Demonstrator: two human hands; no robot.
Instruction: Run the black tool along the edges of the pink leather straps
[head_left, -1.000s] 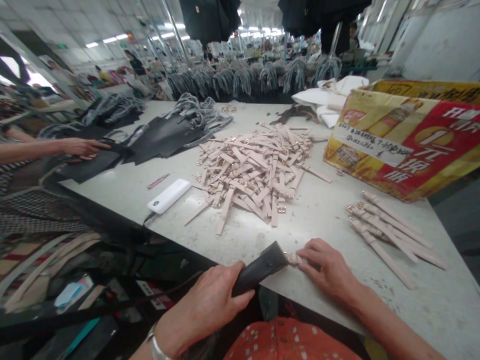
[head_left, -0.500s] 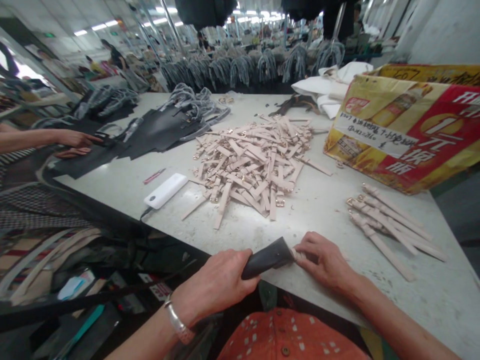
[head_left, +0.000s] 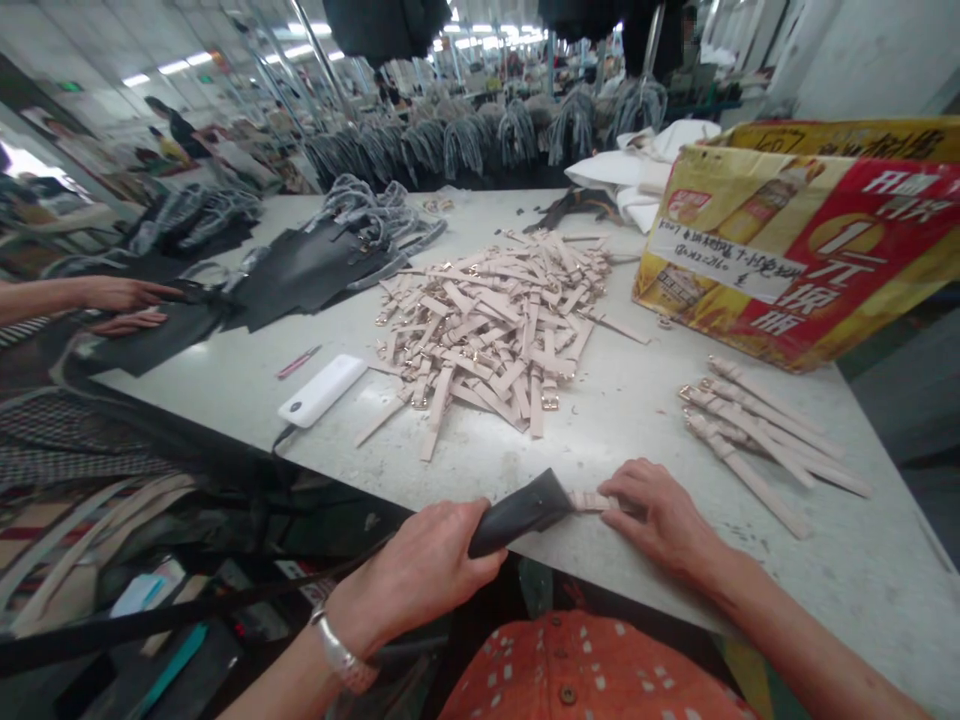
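Note:
My left hand (head_left: 442,550) is wrapped round a dark, wedge-shaped tool (head_left: 521,513); its exact kind I cannot make out. The tool's wide end meets a short beige strap (head_left: 589,501) low over the table's front edge. At the strap's other end, the fingertips of my right hand (head_left: 652,515) pinch it. Farther back lies a large heap of beige straps with gold buckles (head_left: 487,340). A smaller bunch of buckled straps (head_left: 757,430) rests to the right of my right hand.
On the white table (head_left: 480,480) lie a white power bank (head_left: 322,390) with a cord and a red pen-like item (head_left: 298,362). A yellow and red carton (head_left: 787,250) stands back right. At left, a co-worker's hands (head_left: 127,305) touch black leather pieces (head_left: 307,270).
More of the beige strap now shows between the tool and my right fingers. The whole view has shifted slightly, so most things sit farther left.

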